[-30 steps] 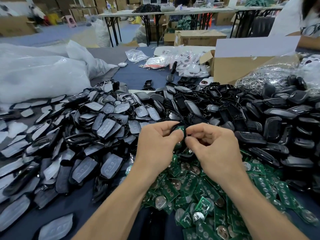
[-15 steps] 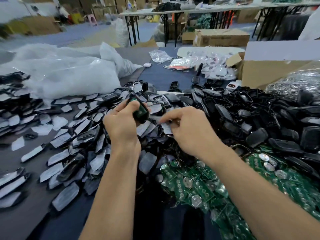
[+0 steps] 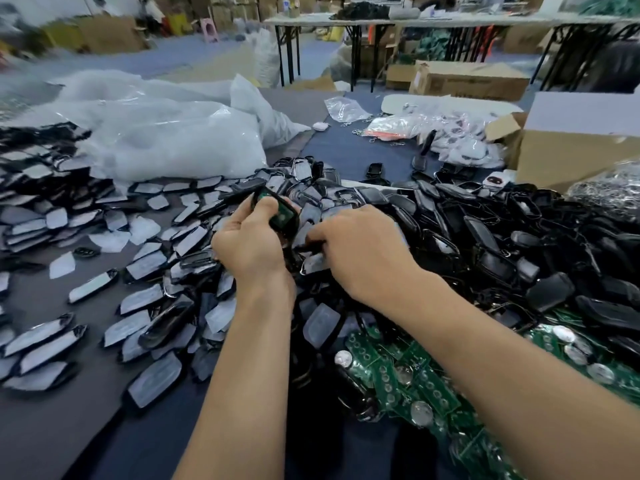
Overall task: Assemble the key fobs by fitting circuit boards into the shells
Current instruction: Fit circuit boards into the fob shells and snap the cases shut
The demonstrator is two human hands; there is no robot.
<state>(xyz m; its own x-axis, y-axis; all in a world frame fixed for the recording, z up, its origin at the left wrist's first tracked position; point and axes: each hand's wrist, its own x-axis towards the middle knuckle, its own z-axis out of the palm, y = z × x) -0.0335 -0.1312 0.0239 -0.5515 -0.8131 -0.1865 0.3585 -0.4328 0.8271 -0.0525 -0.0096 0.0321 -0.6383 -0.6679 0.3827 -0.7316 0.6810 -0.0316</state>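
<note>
Nearest, at the lower right, a heap of green circuit boards (image 3: 419, 379) lies on the counter (image 3: 45, 431), and many of them carry round silver coin cells. Both bare forearms reach out over this end. At the near left the dark counter is bare, the widest open patch. Flat grey-faced covers (image 3: 152, 382) lie singly across it and thicken into a pile toward the middle.

Above that pile the left grip (image 3: 249, 244) is clenched round a black shell (image 3: 287, 203), with the thumb laid across its open face. A green circuit board (image 3: 284, 216) seated inside shows on either side of the thumb. The shell is held tilted and lifted off the pile, just left of the right grip (image 3: 360, 252). That grip lies knuckles up with its fingers curled down among the covers. The frame is too blurred to tell whether they pinch one.

To the right a deep heap of glossy black shells (image 3: 519, 244) covers the counter out to the frame edge. Past the hands a strip of blue counter lies open. A large white plastic bag (image 3: 173, 140) borders it on the left. Clear packets (image 3: 460, 143) of white pieces and an open cardboard box (image 3: 571, 157) border it on the right. The counter's far edge runs just behind the bag. Beyond it are floor, folding tables (image 3: 415, 20) and more cartons, all blurred.
</note>
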